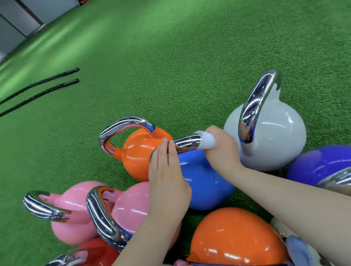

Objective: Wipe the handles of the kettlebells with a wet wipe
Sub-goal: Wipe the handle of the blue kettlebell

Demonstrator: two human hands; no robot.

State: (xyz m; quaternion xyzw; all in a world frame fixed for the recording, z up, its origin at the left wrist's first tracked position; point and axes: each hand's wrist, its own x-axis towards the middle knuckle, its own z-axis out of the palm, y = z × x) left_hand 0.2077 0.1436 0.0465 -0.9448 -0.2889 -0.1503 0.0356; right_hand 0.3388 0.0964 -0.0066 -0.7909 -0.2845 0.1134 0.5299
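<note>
A: We are gripping the white wet wipe (207, 141) in our right hand (223, 150), fingers curled round it and round the chrome handle (187, 143) of the glossy blue kettlebell (206, 182). Our left hand (166, 178) is resting flat beside it, fingers straight, steadying the handle's near end.

B: What are we risking here?

A: The blue kettlebell is leaning among the others, so if we are pushing hard along the polished chrome, it could roll and pinch our left fingers against the small orange kettlebell (139, 153) just beyond them. The wipe could also bunch and slip off the handle.

B: And how many are we counting?

A: One wipe. Around the hands, we are seeing one blue, one pale grey kettlebell (271, 137) past our right hand, one purple kettlebell (320, 163) to its right, two pink kettlebells (127, 207) below our left hand, a second, larger orange kettlebell (236, 238) under our right forearm, and a red kettlebell (99, 254) nearest us. That is eight plainly; a further handle at the bottom edge we cannot place. Two black ropes (37, 90) are lying well to the left on green turf (174, 52).
</note>
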